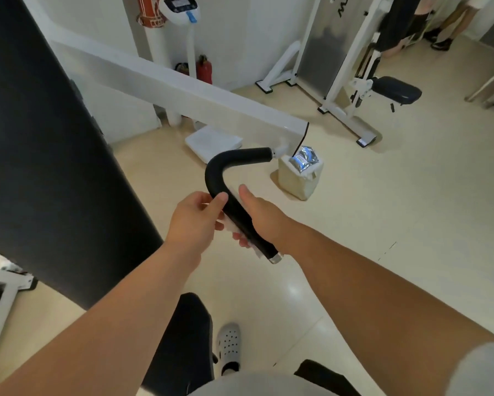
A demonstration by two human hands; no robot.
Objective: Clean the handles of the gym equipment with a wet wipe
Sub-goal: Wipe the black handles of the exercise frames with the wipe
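Note:
A bent black foam handle (221, 167) hangs from the end of a white machine arm (183, 84) in the middle of the view. A white wet wipe (231, 227) lies under the lower straight part of the handle, mostly hidden by it. My right hand (261, 215) wraps that lower part from the right, fingers curled beneath with the wipe against the foam. My left hand (194, 218) pinches the wipe's edge on the handle's left side, thumb tip touching the foam just below the bend.
A tall black pad (40, 138) stands close on the left. On the floor beyond the handle sit a small white bin (298, 181) with a silver wipe pack (304, 160) on top and a white scale base (211, 142). Another white machine (351, 90) stands far right.

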